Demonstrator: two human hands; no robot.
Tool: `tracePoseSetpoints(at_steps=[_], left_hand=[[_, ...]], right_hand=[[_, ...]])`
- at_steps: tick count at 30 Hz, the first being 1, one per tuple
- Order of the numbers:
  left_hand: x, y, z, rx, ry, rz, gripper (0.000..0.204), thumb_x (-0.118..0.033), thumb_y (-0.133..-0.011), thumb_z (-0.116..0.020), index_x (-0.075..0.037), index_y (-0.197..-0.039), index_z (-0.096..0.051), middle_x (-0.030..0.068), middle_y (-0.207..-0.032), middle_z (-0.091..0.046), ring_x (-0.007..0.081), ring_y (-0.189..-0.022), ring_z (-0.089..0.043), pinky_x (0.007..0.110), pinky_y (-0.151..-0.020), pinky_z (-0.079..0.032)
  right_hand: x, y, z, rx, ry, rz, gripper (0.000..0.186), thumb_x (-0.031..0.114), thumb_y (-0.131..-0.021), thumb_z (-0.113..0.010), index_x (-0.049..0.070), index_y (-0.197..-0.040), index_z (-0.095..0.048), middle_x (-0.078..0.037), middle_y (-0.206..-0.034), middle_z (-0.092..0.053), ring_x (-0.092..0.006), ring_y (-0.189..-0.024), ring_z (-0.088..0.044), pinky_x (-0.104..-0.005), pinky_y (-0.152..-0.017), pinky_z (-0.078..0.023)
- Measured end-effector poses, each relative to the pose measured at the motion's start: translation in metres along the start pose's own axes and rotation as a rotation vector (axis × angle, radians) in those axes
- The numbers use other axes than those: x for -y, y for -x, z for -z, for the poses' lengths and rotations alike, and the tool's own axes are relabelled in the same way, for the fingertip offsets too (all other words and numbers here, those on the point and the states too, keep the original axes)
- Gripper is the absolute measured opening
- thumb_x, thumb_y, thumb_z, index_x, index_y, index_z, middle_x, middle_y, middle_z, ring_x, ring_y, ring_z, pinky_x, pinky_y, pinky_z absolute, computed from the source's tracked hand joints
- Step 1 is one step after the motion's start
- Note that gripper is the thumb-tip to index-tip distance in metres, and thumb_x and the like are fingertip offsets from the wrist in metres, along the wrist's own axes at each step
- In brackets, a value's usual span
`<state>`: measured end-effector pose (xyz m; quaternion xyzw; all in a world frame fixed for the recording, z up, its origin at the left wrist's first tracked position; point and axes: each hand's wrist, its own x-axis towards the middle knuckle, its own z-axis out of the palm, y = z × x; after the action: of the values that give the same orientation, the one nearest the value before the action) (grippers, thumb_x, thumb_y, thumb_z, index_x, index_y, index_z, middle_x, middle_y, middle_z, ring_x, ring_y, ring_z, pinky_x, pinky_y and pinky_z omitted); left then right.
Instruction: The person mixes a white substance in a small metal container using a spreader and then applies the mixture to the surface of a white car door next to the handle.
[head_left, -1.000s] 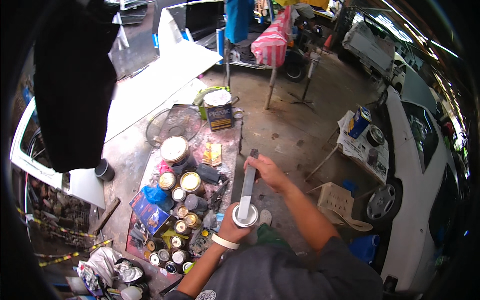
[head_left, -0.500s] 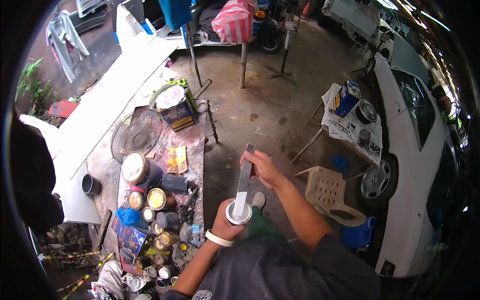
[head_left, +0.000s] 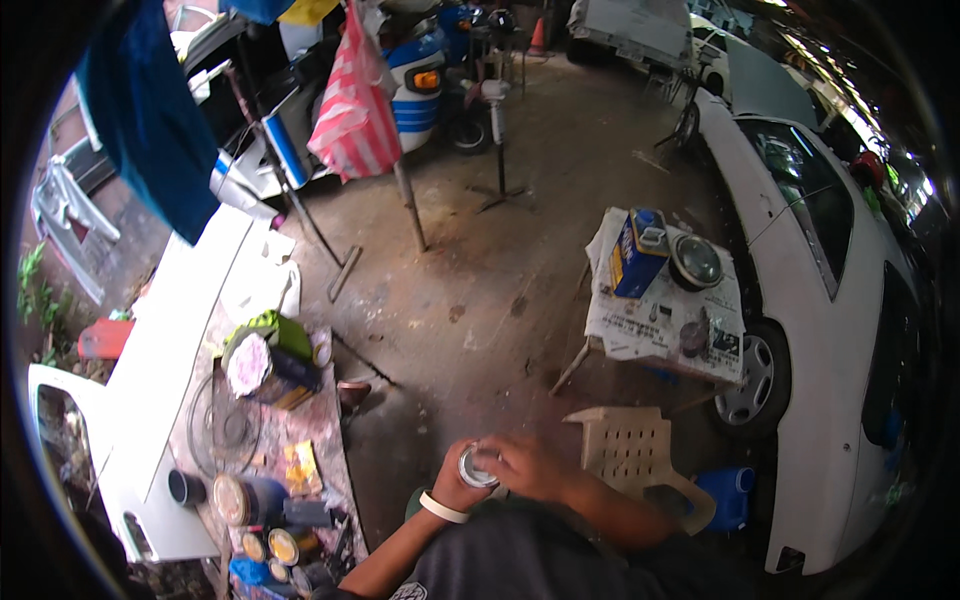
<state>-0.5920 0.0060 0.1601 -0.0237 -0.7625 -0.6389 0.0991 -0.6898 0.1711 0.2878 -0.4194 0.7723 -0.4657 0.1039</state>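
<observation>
With the left hand (head_left: pixel 455 487), encircles a small round can with a pale rim and whitish inside (head_left: pixel 477 474), wrapping thumb and fingers snugly about its wall. Wears a plain white band (head_left: pixel 443 507) on the left wrist. With the right hand (head_left: pixel 535 467), covers part of the can's mouth from three o'clock, bending blurred fingers over it; cannot tell the width of that grip or anything held in it. Holds the can at six o'clock in the view, just before a dark shirt (head_left: pixel 510 548).

Has, at nine o'clock from the can, a paint-spattered worktable (head_left: pixel 325 425) crowded with tins, and beyond it, toward ten, a long flat white panel (head_left: pixel 170 355). Has, at three, a beige plastic chair with a perforated back (head_left: pixel 622 425) and a blue plastic jug (head_left: pixel 727 497). Faces, toward two, a newspaper-covered table (head_left: pixel 622 330) bearing a blue rectangular tin (head_left: pixel 636 258).
</observation>
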Motion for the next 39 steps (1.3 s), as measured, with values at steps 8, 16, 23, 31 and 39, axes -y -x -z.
tracePoseSetpoints(at_steps=[8,16,23,31,39], left_hand=[[0.030,-0.160,-0.019,-0.009,-0.026,-0.060,0.082,-0.012,-0.063,-0.087,-0.002,-0.135,-0.049,0.0170,-0.129,-0.055,0.0339,-0.122,-0.054,0.041,-0.107,-0.042],[0.087,-0.386,-0.004,0.063,0.035,-0.099,0.077,-0.013,-0.065,-0.087,-0.002,-0.132,-0.050,0.0174,-0.126,-0.055,0.0347,-0.119,-0.055,0.043,-0.105,-0.043],[0.107,-0.601,0.010,0.164,0.000,-0.196,0.076,-0.014,-0.065,-0.087,-0.002,-0.131,-0.051,0.0183,-0.125,-0.056,0.0358,-0.118,-0.055,0.044,-0.104,-0.044],[0.144,-0.832,-0.024,0.319,0.105,-0.116,0.073,-0.013,-0.065,-0.083,-0.002,-0.131,-0.052,0.0177,-0.125,-0.057,0.0351,-0.117,-0.057,0.041,-0.104,-0.044],[0.161,-1.080,-0.111,0.421,0.091,-0.174,0.073,-0.013,-0.066,-0.088,-0.004,-0.129,-0.052,0.0160,-0.121,-0.058,0.0327,-0.113,-0.059,0.041,-0.099,-0.046]], right_hand=[[-0.070,-0.088,0.099,-0.040,0.311,0.156,0.016,0.015,-0.088,-0.069,0.007,-0.102,-0.069,-0.011,-0.099,-0.070,-0.0317,-0.090,-0.069,-0.0404,-0.077,-0.056],[-0.182,-0.237,0.175,-0.153,0.301,-0.014,0.012,0.011,-0.088,-0.071,0.005,-0.099,-0.069,-0.013,-0.094,-0.071,-0.0334,-0.088,-0.069,-0.0408,-0.076,-0.056],[-0.260,-0.377,0.254,-0.300,0.237,-0.063,0.011,0.011,-0.089,-0.070,0.004,-0.098,-0.070,-0.013,-0.094,-0.071,-0.0331,-0.086,-0.070,-0.0394,-0.076,-0.055],[-0.378,-0.507,0.371,-0.466,0.229,-0.144,0.011,0.012,-0.090,-0.069,0.003,-0.096,-0.071,-0.014,-0.094,-0.071,-0.0330,-0.085,-0.070,-0.0399,-0.073,-0.055],[-0.514,-0.612,0.549,-0.545,0.338,-0.117,0.013,0.014,-0.089,-0.069,0.004,-0.097,-0.070,-0.015,-0.092,-0.072,-0.0349,-0.082,-0.070,-0.0406,-0.072,-0.056]])
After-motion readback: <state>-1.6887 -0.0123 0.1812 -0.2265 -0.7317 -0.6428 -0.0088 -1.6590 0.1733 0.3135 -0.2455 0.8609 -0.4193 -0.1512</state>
